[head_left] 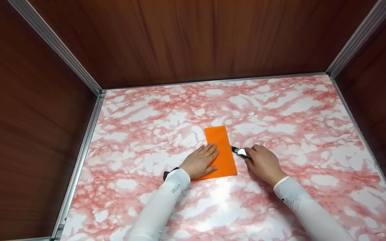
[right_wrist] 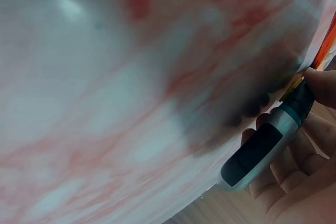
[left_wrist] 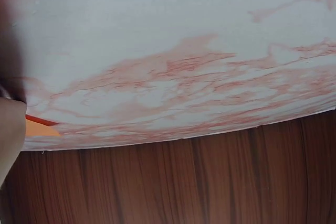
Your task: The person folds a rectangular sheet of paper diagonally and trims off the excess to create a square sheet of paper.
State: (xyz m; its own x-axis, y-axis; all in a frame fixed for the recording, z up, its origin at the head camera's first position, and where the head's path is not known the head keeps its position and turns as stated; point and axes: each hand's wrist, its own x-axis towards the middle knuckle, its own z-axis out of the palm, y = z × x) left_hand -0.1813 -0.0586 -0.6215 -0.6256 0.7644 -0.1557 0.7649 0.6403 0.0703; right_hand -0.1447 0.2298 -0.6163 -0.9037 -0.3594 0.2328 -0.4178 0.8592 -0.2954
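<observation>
A folded orange sheet of paper [head_left: 224, 157] lies on the table in the middle of the head view. My left hand [head_left: 199, 162] rests flat on its left part, fingers spread. To the right of the sheet, my right hand [head_left: 265, 164] grips a utility knife [head_left: 241, 152] with its tip at the paper's right edge. The right wrist view shows the knife's grey handle [right_wrist: 252, 156] with a black panel and dark front end; the blade is mostly hidden. Only a corner of the orange paper [left_wrist: 42, 128] shows in the left wrist view, beside part of the left hand [left_wrist: 10, 135].
The tabletop [head_left: 297, 124] has a red and white marbled surface. Dark brown wood panels enclose it at the back [head_left: 193, 40], left [head_left: 28, 134] and right [head_left: 377, 83], with metal strips [head_left: 79, 160] along the edges.
</observation>
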